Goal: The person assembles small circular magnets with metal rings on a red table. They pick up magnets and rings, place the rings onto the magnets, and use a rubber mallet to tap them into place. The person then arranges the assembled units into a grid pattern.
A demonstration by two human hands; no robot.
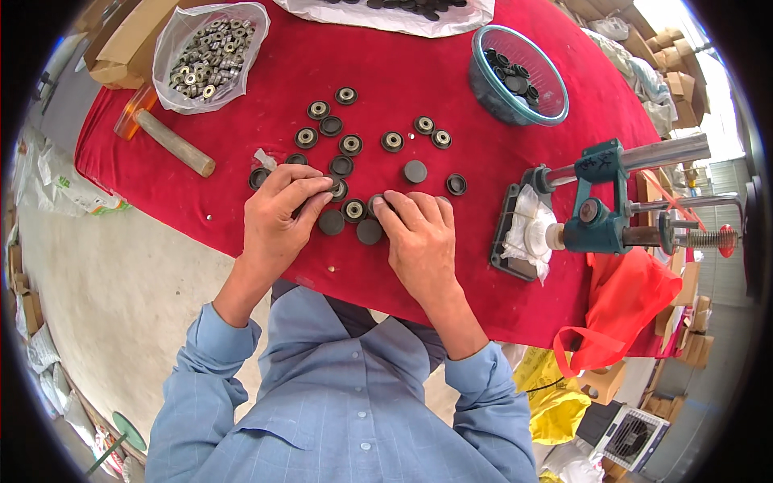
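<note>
My left hand [283,211] is closed in a pinch at its fingertips, over a small round piece that the fingers mostly cover. Close by on its right, my right hand [420,241] has its thumb and forefinger on a black round cap [373,202]. Between the hands lies a cap with a metal bearing [353,211] seated in it. Two caps lie smooth side up near the table's front, a left cap [331,222] and a right cap [369,232]. Beyond my hands are several more caps, some hollow, like the cap [331,125], others holding bearings [392,142].
A red cloth [435,72] covers the table. At the back left are a bag of bearings [211,60] and a wooden-handled hammer [175,143]. A clear bowl of black caps [515,80] stands back right, above a green hand press [600,205]. A red bag [624,302] hangs over the right edge.
</note>
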